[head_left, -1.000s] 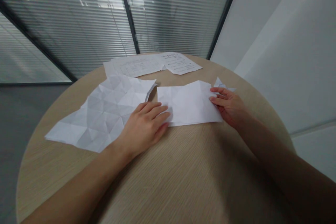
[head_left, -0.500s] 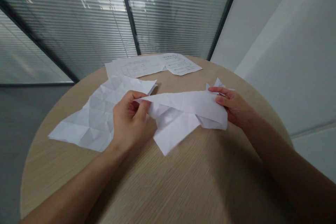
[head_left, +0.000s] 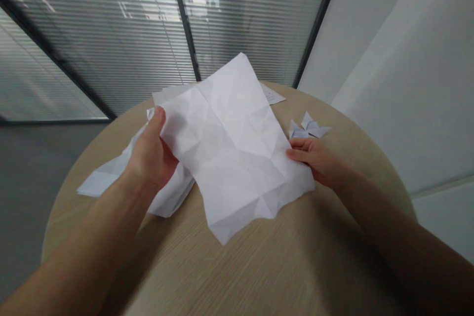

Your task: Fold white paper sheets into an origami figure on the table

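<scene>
A creased white sheet of paper (head_left: pixel 229 143) is held unfolded and tilted above the round wooden table (head_left: pixel 259 266). My left hand (head_left: pixel 150 155) pinches its left edge, thumb on top. My right hand (head_left: pixel 318 160) grips the sheet's right edge near the table, with its fingertips under the paper. The sheet's near corner hangs close to the tabletop.
A second creased white sheet (head_left: pixel 111 173) lies on the table beneath my left hand. Printed pages (head_left: pixel 272 95) lie at the far edge, mostly hidden by the held sheet. A small folded paper piece (head_left: pixel 307 128) rests beyond my right hand. Glass walls with blinds stand behind.
The folded sheet lay flat under both hands, then was lifted and opened out. It is now fully unfolded and raised, hiding the printed pages. My left hand moved up and to the left.
</scene>
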A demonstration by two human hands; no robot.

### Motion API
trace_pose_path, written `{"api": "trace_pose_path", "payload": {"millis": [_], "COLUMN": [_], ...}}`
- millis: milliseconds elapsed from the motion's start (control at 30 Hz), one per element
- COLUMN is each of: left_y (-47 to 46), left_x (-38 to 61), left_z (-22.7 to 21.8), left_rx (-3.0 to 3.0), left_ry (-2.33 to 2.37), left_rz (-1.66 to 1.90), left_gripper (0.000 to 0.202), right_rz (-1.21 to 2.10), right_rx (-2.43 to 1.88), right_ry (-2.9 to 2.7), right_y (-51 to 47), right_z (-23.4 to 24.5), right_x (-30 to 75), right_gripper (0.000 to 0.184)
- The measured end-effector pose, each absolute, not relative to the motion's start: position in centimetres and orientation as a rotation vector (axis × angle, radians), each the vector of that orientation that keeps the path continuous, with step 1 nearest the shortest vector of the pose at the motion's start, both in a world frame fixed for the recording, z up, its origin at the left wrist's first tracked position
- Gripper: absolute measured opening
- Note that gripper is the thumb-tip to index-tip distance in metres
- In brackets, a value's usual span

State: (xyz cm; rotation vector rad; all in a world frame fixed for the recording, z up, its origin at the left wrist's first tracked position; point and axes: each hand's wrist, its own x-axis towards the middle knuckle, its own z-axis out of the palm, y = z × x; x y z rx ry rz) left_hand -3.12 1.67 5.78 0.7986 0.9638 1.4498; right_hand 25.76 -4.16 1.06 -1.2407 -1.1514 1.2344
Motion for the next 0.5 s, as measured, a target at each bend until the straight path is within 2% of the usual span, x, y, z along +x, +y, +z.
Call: {"api": "trace_pose_path", "payload": {"millis": [100, 233, 367, 433, 500], "left_y": [1.1, 0.9, 0.9, 1.0, 1.4], "left_x": [-3.2, -3.3, -3.2, -2.9, -2.6], "left_z": [5.1, 4.7, 4.3, 4.2, 4.4], "left_rx": [0.903, 1.106, 1.081, 1.039, 0.986], "left_ry": [0.940, 1.015, 1.063, 1.097, 1.144], "left_rz": [1.206, 1.160, 0.994, 1.005, 1.091], "left_gripper": [0.033, 0.032, 0.015, 0.006, 0.005], "right_rz": [1.254, 1.190, 1.186, 1.187, 1.170], "right_rx": [-1.232, -1.228, -1.154, -1.156, -1.176], "right_ry": [-1.041, -0.980, -0.870, -0.857, -0.913], "right_y": [-3.8, -3.4, -3.4, -3.4, -3.5], "right_z": [0.6, 0.4, 0.3, 0.3, 0.2], "right_x": [25.2, 25.1, 24.8, 24.5, 24.2], "right_gripper": [0.032, 0.034, 0.036, 0.036, 0.036]}}
